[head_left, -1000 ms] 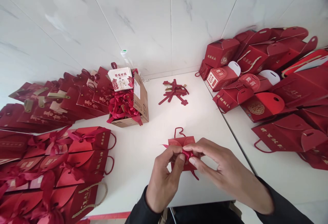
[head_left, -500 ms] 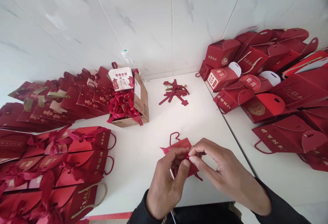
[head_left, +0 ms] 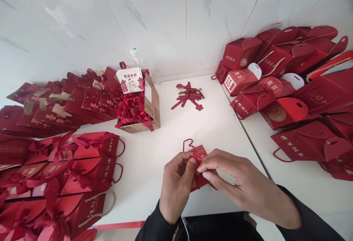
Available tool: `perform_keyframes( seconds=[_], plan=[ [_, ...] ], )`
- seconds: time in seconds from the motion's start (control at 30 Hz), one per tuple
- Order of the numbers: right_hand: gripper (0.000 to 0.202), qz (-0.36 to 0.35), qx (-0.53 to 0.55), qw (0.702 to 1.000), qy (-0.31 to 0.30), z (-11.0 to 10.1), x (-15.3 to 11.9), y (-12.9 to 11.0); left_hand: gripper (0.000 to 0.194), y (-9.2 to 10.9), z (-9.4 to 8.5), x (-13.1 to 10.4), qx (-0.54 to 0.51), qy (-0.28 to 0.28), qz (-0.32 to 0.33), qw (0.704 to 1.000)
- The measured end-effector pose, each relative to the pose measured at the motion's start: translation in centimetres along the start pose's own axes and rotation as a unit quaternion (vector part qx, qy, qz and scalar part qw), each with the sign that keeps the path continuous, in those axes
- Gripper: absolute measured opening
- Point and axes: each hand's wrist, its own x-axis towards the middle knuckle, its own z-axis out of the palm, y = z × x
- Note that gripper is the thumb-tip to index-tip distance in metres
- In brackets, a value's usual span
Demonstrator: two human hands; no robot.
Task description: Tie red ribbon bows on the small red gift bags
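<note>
So the small red box (head_left: 200, 150) is in the lower middle of the frame, tilted, with a cord loop (head_left: 188, 140) poking out above. My left hand (head_left: 176, 184) has the red ribbon (head_left: 196, 156) pinched between thumb and fingers; my right hand (head_left: 242, 174) is right beside it, but can't tell if its fingertips have any. For neat ribbon work I'd pinch close to the fold, pull gently and evenly, and not squash the card. Further out: strap pile (head_left: 189, 95) upper middle, ribbon-filled carton (head_left: 153, 103) left of it.
</note>
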Motion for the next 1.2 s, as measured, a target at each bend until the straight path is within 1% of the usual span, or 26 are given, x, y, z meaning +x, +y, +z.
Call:
perform_keyframes(
  seconds=[0.07,0.23,0.33,0.4,0.5,0.57,0.63,0.7,0.8,0.93,1.1,1.2],
  plan=[
    [0.016,-0.012,0.014,1.0,0.011,0.3,0.3,-0.1,0.036,-0.1,0.2,-0.2,0.023,-0.014,0.013,1.0],
    [0.013,0.011,0.011,0.997,0.073,0.9,0.7,-0.1,0.032,0.2,0.2,-0.9,0.081,-0.062,0.065,0.993],
    [0.015,-0.001,-0.004,0.997,0.074,0.9,0.5,-0.1,0.026,0.5,0.1,-1.0,0.09,-0.087,0.081,0.989],
    [0.019,-0.027,-0.02,0.997,0.074,0.8,0.4,0.0,0.026,0.4,0.1,-0.9,0.082,-0.08,0.07,0.991],
    [0.021,-0.072,-0.05,0.992,0.095,0.6,0.4,0.4,0.03,0.0,0.1,-0.5,0.074,-0.043,0.05,0.995],
    [0.02,-0.079,-0.061,0.989,0.106,0.6,0.5,0.6,0.029,-0.2,0.0,-0.3,0.074,-0.044,0.045,0.995],
    [0.02,-0.071,-0.069,0.989,0.11,0.7,0.5,0.8,0.028,-0.2,-0.1,-0.2,0.069,-0.055,0.042,0.995],
    [0.019,-0.056,-0.081,0.988,0.122,0.9,0.5,0.9,0.029,0.0,-0.1,-0.2,0.056,-0.054,0.036,0.996],
    [0.02,-0.029,-0.11,0.984,0.138,1.3,0.4,1.3,0.039,0.6,-0.1,0.0,0.016,-0.051,0.008,0.999],
    [0.022,-0.006,-0.122,0.984,0.128,1.7,0.4,2.1,0.049,0.8,-0.2,0.2,-0.004,-0.061,-0.026,0.998],
    [0.013,0.008,-0.12,0.984,0.133,1.7,0.2,2.4,0.05,0.7,-0.3,0.2,0.001,-0.069,-0.031,0.997],
    [0.013,0.008,-0.117,0.984,0.131,1.8,0.2,2.5,0.048,0.7,-0.3,0.2,-0.012,-0.063,-0.03,0.997]
  ],
)
